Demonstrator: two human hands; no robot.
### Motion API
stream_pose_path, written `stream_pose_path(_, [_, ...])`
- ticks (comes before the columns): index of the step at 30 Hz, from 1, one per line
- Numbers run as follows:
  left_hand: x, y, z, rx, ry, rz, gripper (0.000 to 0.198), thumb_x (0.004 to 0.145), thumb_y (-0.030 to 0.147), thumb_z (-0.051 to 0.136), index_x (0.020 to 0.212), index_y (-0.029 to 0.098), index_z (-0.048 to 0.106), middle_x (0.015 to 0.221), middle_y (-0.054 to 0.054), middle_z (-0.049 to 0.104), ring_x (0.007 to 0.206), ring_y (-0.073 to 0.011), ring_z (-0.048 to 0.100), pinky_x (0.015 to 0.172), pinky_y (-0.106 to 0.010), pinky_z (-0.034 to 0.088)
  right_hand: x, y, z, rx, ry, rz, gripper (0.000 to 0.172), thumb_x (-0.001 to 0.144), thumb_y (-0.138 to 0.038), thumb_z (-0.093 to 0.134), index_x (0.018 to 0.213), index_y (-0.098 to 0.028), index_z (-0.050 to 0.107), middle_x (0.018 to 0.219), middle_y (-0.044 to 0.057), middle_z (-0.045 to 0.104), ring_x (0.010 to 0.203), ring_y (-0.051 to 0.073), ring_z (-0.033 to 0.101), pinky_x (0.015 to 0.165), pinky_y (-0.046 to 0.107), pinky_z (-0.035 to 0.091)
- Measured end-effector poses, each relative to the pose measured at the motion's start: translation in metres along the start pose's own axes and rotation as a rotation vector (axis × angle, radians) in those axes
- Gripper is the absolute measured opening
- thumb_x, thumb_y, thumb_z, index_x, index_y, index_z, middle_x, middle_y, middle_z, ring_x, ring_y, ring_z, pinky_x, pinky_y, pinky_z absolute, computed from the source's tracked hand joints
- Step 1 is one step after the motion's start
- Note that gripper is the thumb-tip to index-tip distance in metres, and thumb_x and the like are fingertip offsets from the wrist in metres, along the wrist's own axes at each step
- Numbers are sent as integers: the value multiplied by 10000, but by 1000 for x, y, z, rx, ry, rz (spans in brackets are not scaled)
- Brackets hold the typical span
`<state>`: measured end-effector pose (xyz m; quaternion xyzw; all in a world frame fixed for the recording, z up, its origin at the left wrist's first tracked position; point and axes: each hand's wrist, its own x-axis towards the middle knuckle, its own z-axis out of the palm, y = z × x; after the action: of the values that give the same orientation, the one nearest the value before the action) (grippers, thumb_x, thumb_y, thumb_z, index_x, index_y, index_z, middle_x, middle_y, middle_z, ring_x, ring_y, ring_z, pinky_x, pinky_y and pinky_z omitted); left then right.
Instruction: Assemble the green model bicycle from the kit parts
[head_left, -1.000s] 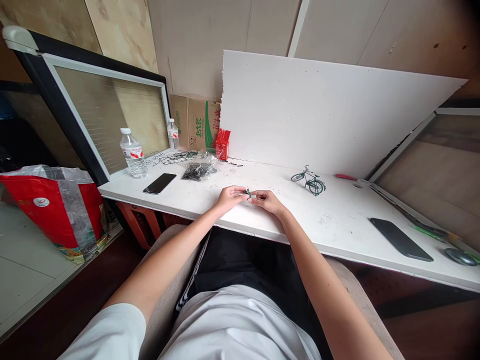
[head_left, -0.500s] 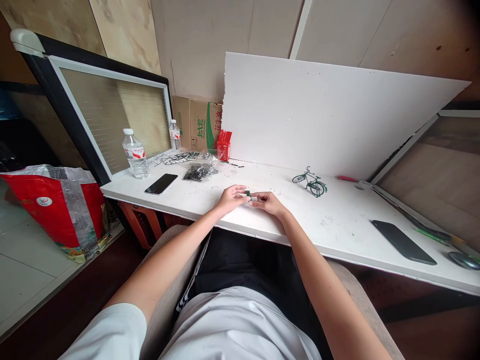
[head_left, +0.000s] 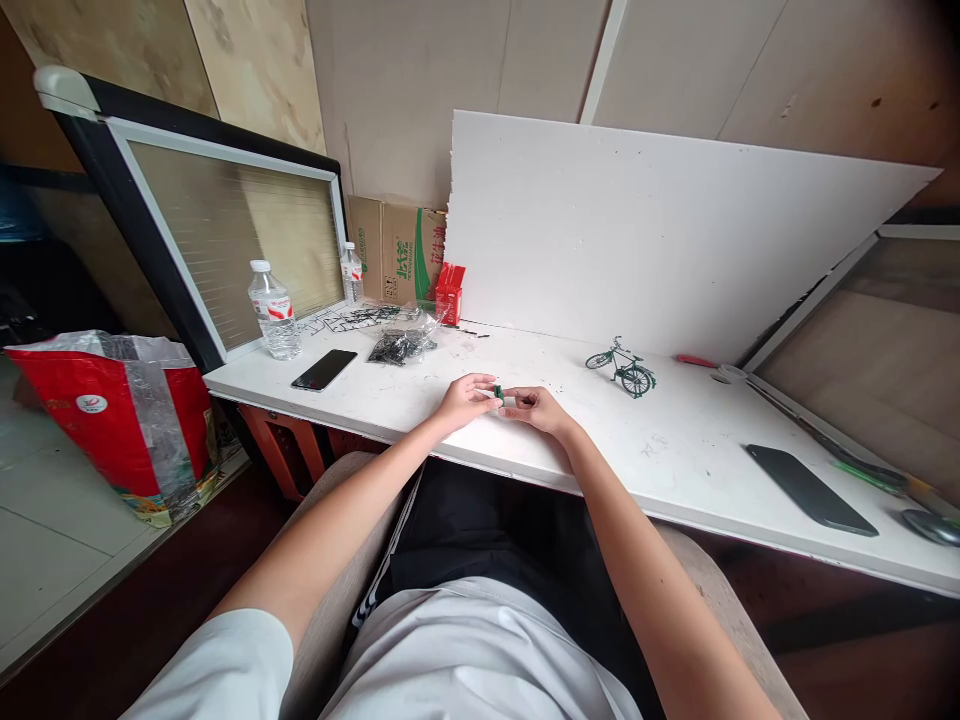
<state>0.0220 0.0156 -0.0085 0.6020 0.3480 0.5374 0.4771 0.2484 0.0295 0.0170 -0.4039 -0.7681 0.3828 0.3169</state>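
Observation:
Between my two hands, just above the front part of the white table (head_left: 420, 415), is a small dark green plastic part (head_left: 499, 395). The thumb and fingers of my left hand (head_left: 466, 400) pinch it from the left. From the right, the thumb and forefinger of my right hand (head_left: 536, 408) close on it as well, with the other fingers curled in. Its exact shape is too small to make out. A dark green model bicycle (head_left: 622, 368) stands on the table to the right of my hands.
Left of my hands lie a phone (head_left: 324, 370) and a clear bag of dark parts (head_left: 401, 345). Behind are part frames (head_left: 360, 318), a red box (head_left: 450, 293) and water bottles (head_left: 274, 312). At right are a black phone (head_left: 810, 488), a mouse (head_left: 930, 526) and a red-handled tool (head_left: 696, 360).
Both hands keep their hold, and the green part looks slightly turned between the fingers. The whole view has shifted a little downward and right.

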Motion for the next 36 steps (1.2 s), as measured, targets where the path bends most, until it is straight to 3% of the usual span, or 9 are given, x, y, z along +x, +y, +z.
stream_pose_path(8, [2, -4, -1, 19, 10, 13, 655, 736, 294, 977, 1302, 124, 695, 1329, -205, 714, 1003, -206, 722, 965, -422, 609, 0, 0, 0, -14, 12, 11, 724, 715, -600, 882, 1250, -117, 802, 648, -65, 426, 640, 126, 349, 663, 314, 325])
stream_pose_path(20, [0, -2, 0, 10, 4, 27, 665, 713, 285, 993, 1283, 111, 697, 1328, -214, 710, 968, -193, 723, 941, -411, 611, -2, -10, 1, -25, 12, 8, 710, 667, -676, 879, 1121, -134, 810, 653, -52, 428, 654, 134, 356, 651, 317, 329])
stream_pose_path(26, [-2, 2, 1, 43, 4, 24, 630, 742, 274, 973, 1282, 109, 693, 1326, -214, 715, 997, -208, 727, 915, -391, 613, -2, -11, 2, -27, 13, 21, 754, 660, -669, 878, 1174, -120, 811, 639, -58, 415, 656, 136, 349, 658, 320, 334])
stream_pose_path(36, [-3, 5, 1, 61, -19, 6, 523, 758, 258, 955, 1212, 123, 733, 1254, -180, 759, 937, -210, 751, 861, -367, 620, 0, 1, -1, -44, -16, -17, 736, 740, -649, 866, 1259, -129, 809, 638, -59, 392, 646, 133, 336, 664, 318, 327])
